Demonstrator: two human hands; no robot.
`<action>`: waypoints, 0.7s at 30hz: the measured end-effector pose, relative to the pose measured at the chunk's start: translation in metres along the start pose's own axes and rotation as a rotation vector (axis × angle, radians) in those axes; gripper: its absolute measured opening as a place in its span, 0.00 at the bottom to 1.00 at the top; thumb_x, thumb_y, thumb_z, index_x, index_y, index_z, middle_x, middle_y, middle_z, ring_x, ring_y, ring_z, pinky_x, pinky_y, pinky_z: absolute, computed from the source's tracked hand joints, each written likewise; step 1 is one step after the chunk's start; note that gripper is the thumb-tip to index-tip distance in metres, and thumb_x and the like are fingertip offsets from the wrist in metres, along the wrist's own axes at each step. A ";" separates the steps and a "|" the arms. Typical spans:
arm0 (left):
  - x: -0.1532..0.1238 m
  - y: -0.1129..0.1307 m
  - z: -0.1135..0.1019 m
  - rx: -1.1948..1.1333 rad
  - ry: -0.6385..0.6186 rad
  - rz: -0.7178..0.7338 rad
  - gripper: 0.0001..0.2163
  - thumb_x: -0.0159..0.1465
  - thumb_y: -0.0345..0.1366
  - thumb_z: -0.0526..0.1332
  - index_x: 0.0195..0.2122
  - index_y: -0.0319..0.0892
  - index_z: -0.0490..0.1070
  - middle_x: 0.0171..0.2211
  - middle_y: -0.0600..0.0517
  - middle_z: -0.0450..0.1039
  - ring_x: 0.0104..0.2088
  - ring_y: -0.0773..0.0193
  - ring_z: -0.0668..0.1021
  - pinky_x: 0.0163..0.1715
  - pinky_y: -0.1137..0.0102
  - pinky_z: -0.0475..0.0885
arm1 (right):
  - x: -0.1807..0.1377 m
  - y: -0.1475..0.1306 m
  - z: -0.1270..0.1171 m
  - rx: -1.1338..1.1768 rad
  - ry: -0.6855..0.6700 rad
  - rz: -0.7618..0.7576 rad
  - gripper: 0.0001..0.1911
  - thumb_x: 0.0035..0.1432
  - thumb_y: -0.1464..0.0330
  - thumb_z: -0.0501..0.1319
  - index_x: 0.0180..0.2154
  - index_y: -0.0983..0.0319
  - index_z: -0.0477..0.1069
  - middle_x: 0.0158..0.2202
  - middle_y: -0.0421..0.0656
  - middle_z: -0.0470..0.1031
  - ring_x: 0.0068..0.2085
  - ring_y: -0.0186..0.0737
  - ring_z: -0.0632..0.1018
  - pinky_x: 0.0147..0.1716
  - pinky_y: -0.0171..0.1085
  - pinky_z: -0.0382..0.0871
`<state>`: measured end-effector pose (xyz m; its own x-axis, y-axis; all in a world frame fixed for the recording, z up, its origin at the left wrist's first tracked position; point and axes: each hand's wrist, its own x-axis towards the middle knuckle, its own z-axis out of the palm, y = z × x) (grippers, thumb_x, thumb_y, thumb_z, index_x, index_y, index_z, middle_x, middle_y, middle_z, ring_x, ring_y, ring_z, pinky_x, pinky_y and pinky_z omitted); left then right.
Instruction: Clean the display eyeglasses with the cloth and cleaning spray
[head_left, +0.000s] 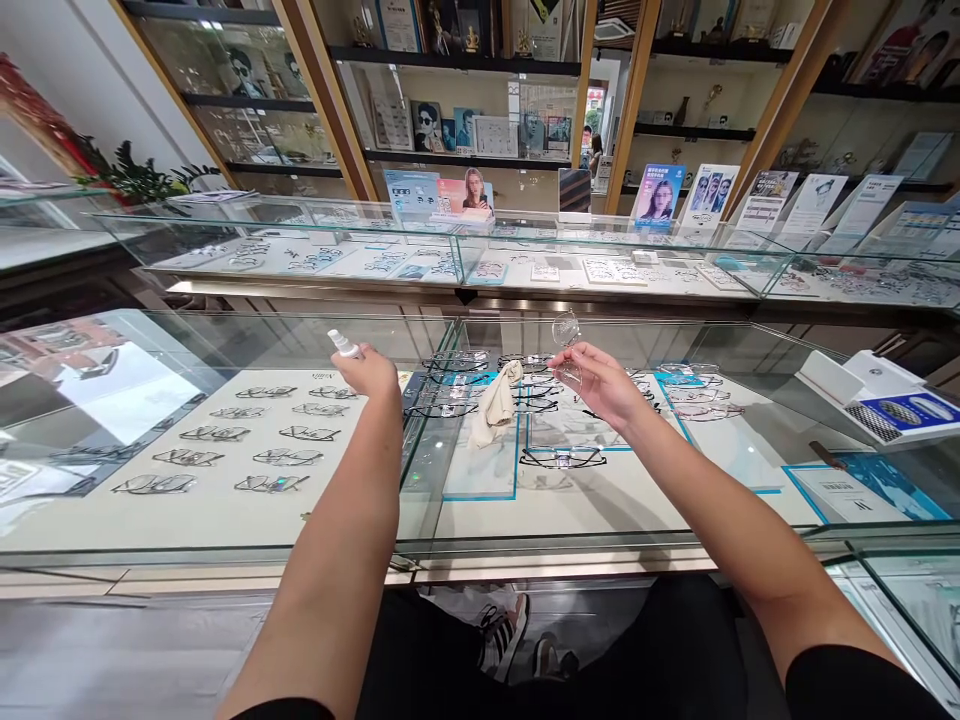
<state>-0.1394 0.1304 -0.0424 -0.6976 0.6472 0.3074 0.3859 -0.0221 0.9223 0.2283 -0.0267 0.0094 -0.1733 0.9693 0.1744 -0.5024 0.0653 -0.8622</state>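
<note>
Curled shut, my left hand point(371, 375) gripped a small white plastic spray bottle point(345, 344), and its nozzle end stuck out past my thumb, away from me. My right hand point(604, 385) was raised beside it, well apart. Its fingers were pinched loosely on a pair of clear-framed glasses point(568, 347), and the rest of that hand was half open. The glasses stood on end above my fingertips, one round lens over the other.

Both hands hovered above the glass-topped display counter point(225, 553). I could not tell whether either wrist touched the glass. Between my hands, nearer the right one, a crumpled beige cleaning cloth point(495, 405) lay on the counter.

Under the glass below my left hand, rows of thin-rimmed spectacles point(247, 435) sat on a pale tray. Below my right hand and closer to me, a black-rimmed pair point(562, 458) rested on a white mat edged in blue. Far out to the right of my right hand lay an open white box point(832, 378).
</note>
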 end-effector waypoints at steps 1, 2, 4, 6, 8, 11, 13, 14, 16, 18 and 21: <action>-0.001 -0.002 0.000 0.022 0.032 -0.059 0.10 0.75 0.26 0.47 0.54 0.41 0.60 0.56 0.36 0.71 0.64 0.44 0.74 0.69 0.36 0.58 | 0.000 0.000 -0.001 0.003 -0.002 0.001 0.17 0.49 0.57 0.83 0.33 0.57 0.81 0.39 0.40 0.86 0.48 0.38 0.84 0.60 0.40 0.74; -0.001 -0.002 0.000 0.046 0.079 -0.134 0.09 0.74 0.27 0.51 0.54 0.41 0.61 0.57 0.37 0.72 0.64 0.44 0.75 0.69 0.39 0.61 | 0.001 0.000 -0.001 0.006 -0.005 0.004 0.17 0.48 0.57 0.83 0.33 0.57 0.81 0.39 0.40 0.86 0.48 0.39 0.84 0.60 0.40 0.75; -0.004 -0.003 0.000 0.079 0.140 -0.234 0.09 0.73 0.28 0.57 0.53 0.42 0.63 0.57 0.39 0.75 0.63 0.46 0.77 0.68 0.46 0.66 | 0.001 0.000 -0.002 0.013 -0.012 0.008 0.17 0.48 0.57 0.83 0.33 0.56 0.81 0.39 0.39 0.86 0.48 0.39 0.84 0.61 0.40 0.75; -0.006 -0.002 0.000 0.093 0.155 -0.261 0.10 0.72 0.27 0.59 0.53 0.43 0.65 0.57 0.42 0.76 0.62 0.49 0.79 0.66 0.52 0.70 | 0.001 -0.001 -0.002 0.014 -0.019 0.009 0.17 0.49 0.56 0.83 0.32 0.56 0.80 0.39 0.39 0.86 0.48 0.39 0.83 0.61 0.41 0.75; -0.007 -0.001 -0.001 0.099 0.162 -0.269 0.11 0.71 0.26 0.60 0.53 0.44 0.66 0.56 0.43 0.78 0.61 0.51 0.80 0.65 0.55 0.72 | 0.001 -0.001 -0.002 0.012 -0.025 0.012 0.17 0.49 0.56 0.83 0.32 0.56 0.80 0.40 0.39 0.86 0.48 0.39 0.83 0.62 0.40 0.75; -0.008 0.000 -0.003 0.101 0.171 -0.271 0.13 0.70 0.25 0.60 0.53 0.45 0.66 0.57 0.43 0.78 0.61 0.50 0.81 0.64 0.56 0.72 | 0.001 -0.001 -0.002 0.014 -0.026 0.019 0.16 0.50 0.57 0.82 0.33 0.56 0.80 0.40 0.39 0.86 0.48 0.39 0.83 0.61 0.40 0.75; -0.009 0.000 -0.003 0.098 0.173 -0.263 0.14 0.69 0.24 0.60 0.53 0.45 0.65 0.57 0.42 0.78 0.61 0.50 0.81 0.64 0.55 0.72 | 0.001 -0.001 -0.002 0.015 -0.021 0.021 0.16 0.50 0.57 0.82 0.33 0.56 0.80 0.40 0.39 0.86 0.48 0.39 0.83 0.60 0.40 0.75; -0.009 0.000 -0.004 0.097 0.172 -0.256 0.14 0.69 0.23 0.60 0.53 0.45 0.65 0.57 0.42 0.78 0.61 0.50 0.81 0.64 0.55 0.72 | 0.000 -0.001 -0.002 0.014 -0.019 0.021 0.16 0.50 0.58 0.82 0.33 0.56 0.80 0.40 0.40 0.86 0.48 0.39 0.83 0.60 0.40 0.75; -0.011 0.002 -0.004 0.095 0.168 -0.244 0.16 0.67 0.22 0.61 0.52 0.44 0.65 0.56 0.42 0.79 0.60 0.50 0.81 0.63 0.55 0.72 | 0.000 -0.001 -0.002 0.009 -0.018 0.021 0.16 0.51 0.58 0.81 0.34 0.56 0.80 0.40 0.40 0.86 0.48 0.39 0.83 0.59 0.40 0.75; -0.014 0.005 -0.004 0.095 0.176 -0.230 0.18 0.66 0.22 0.62 0.54 0.43 0.64 0.57 0.41 0.78 0.60 0.49 0.81 0.63 0.54 0.71 | 0.000 -0.001 -0.002 -0.003 -0.022 0.021 0.15 0.53 0.58 0.80 0.34 0.56 0.79 0.41 0.40 0.86 0.48 0.39 0.83 0.61 0.41 0.75; -0.018 0.015 -0.007 0.103 0.261 -0.211 0.23 0.65 0.27 0.66 0.59 0.41 0.61 0.64 0.35 0.72 0.66 0.44 0.75 0.67 0.51 0.65 | 0.000 -0.001 -0.003 -0.015 -0.023 0.020 0.14 0.54 0.58 0.80 0.34 0.55 0.78 0.41 0.40 0.86 0.48 0.40 0.83 0.62 0.43 0.74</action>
<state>-0.1252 0.1133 -0.0328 -0.8943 0.4120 0.1744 0.2663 0.1769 0.9475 0.2315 -0.0259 0.0093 -0.2029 0.9646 0.1684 -0.4859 0.0502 -0.8726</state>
